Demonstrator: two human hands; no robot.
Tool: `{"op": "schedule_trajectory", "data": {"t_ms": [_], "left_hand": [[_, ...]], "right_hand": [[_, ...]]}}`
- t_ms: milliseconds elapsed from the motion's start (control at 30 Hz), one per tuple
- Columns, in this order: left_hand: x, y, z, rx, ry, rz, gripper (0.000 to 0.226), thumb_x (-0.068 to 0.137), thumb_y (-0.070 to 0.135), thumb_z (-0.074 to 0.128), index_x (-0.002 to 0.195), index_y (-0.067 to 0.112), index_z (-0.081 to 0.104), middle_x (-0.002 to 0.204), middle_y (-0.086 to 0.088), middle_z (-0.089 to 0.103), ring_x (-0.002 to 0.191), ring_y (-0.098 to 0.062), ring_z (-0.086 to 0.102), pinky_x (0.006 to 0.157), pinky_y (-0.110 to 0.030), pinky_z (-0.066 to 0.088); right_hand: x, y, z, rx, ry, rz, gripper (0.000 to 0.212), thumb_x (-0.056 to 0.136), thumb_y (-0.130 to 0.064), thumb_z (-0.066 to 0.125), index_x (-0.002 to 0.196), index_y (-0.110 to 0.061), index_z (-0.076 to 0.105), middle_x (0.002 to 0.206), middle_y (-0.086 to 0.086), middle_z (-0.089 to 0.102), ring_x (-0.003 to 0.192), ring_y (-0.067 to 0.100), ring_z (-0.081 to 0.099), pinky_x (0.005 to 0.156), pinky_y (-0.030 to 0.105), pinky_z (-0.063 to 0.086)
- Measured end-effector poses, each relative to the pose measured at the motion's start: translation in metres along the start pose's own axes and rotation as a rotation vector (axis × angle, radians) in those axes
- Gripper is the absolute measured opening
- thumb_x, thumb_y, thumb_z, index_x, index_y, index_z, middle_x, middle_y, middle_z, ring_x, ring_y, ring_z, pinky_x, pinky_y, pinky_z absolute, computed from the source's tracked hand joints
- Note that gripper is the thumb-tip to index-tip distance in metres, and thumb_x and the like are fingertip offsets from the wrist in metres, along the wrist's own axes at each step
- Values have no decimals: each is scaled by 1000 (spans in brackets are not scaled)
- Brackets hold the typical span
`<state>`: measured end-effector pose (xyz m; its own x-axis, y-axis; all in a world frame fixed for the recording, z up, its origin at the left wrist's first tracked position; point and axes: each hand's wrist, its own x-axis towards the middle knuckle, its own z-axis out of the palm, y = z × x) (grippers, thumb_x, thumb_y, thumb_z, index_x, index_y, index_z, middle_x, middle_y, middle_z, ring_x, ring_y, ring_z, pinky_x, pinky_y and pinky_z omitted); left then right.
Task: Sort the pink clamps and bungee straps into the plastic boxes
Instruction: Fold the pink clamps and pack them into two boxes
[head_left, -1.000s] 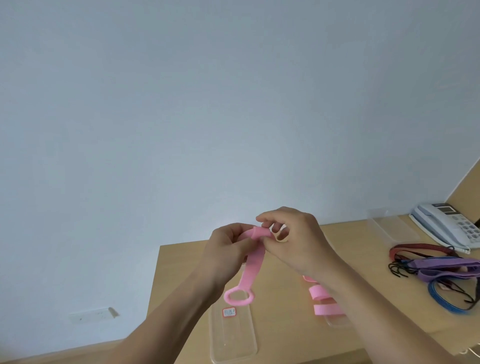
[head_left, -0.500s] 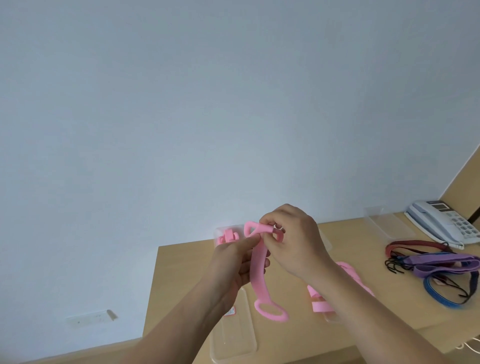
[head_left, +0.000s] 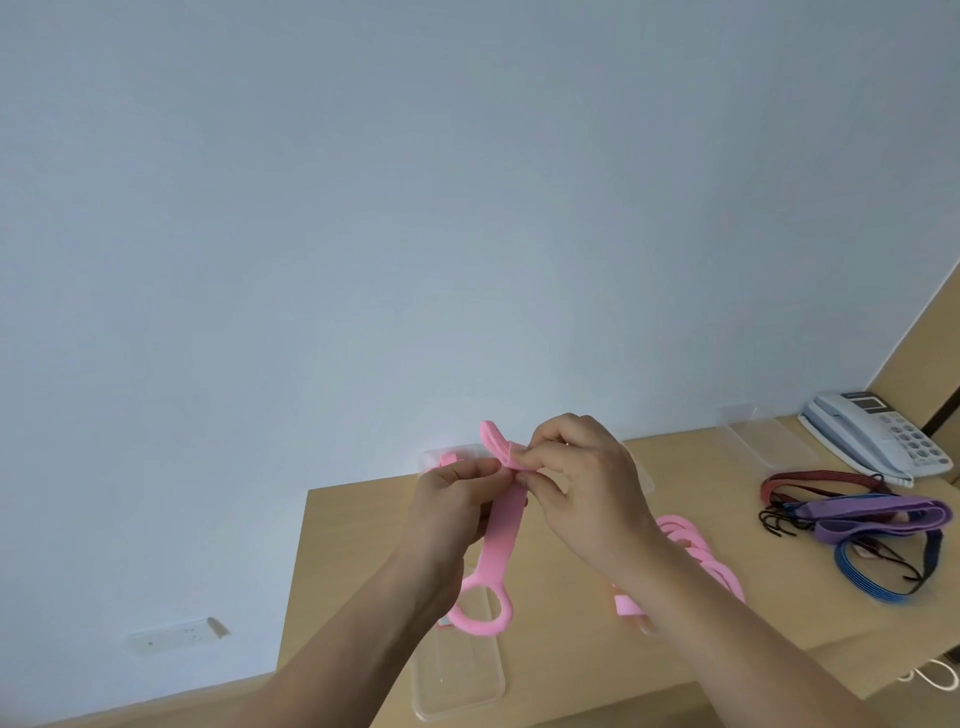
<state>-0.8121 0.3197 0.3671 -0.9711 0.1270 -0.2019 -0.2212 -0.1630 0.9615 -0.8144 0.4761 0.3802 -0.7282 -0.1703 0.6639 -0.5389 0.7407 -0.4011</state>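
I'm seeing a pink clamp (head_left: 501, 525) mid-frame, solid candy pink, with fine ridges across its upper tip. There's more pink on the table, a heap of clamps (head_left: 685, 545) in the same shade. The near box (head_left: 457, 680) and the right box (head_left: 763, 436) both read clear and colourless. Over to the bungee straps: a red strap (head_left: 810, 478) with dark flecks, a purple strap (head_left: 878, 512) that's plain, a blue strap (head_left: 862, 584) with dark lengthwise lines, and black hooks (head_left: 774, 525). The phone (head_left: 878, 441) is pale grey-white, the table (head_left: 353, 545) light wood, the wall (head_left: 467, 208) flat pale blue-grey.
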Motion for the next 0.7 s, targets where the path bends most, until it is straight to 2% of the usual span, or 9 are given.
{"op": "schedule_trajectory", "data": {"t_ms": [133,267,333,433,500,567,633,700], "left_hand": [[1,1,-2,-26,-90,31,15,93,16,72,101,6,80,109,-24,76,96,-27,74,94,-42,57],[3,1,-2,-12,-95,60,17,99,13,65,97,5,80,109,-27,75,92,-27,72,87,-38,59],[4,1,-3,15,-96,80,18,99,10,64,99,9,82,109,-23,76,96,-30,72,91,-41,59],[5,2,-4,41,-97,107,21,99,4,63,104,12,82,110,-19,78,108,-39,71,98,-49,57],[4,2,-4,53,-103,112,22,99,3,63,105,13,82,109,-16,79,109,-37,72,97,-48,58],[3,3,-5,52,-113,114,23,98,4,63,105,14,82,109,-13,79,104,-30,74,94,-45,59],[2,3,-5,48,-127,119,21,97,6,65,105,15,82,109,-12,79,99,-24,74,92,-44,59],[2,2,-4,53,-129,115,20,97,7,66,106,15,82,110,-13,79,98,-24,74,94,-46,59]], "right_hand": [[-3,-2,-3,-25,21,-34,21,76,8,77,84,-11,80,81,0,65,76,24,59,62,35,52],[0,-7,-9,1,44,-39,25,76,12,70,83,-11,79,82,-1,66,81,24,58,68,34,51],[2,-8,-13,31,63,-1,26,75,11,69,83,-12,77,84,-3,67,84,22,58,72,32,50],[3,-5,-17,38,35,108,25,81,-1,71,102,-14,75,103,-2,67,99,20,56,84,23,44],[4,0,-18,40,-67,151,24,87,-11,70,110,-16,73,114,-4,64,108,16,53,90,19,40],[5,2,-20,104,-162,166,21,89,-13,68,108,-18,74,114,-8,62,105,8,55,88,12,39],[5,2,-21,162,-201,164,19,86,-9,68,101,-20,72,105,-11,64,93,2,58,80,14,45],[6,2,-22,153,-228,171,18,84,-9,68,96,-22,70,91,-16,65,84,1,58,73,14,44]]}}
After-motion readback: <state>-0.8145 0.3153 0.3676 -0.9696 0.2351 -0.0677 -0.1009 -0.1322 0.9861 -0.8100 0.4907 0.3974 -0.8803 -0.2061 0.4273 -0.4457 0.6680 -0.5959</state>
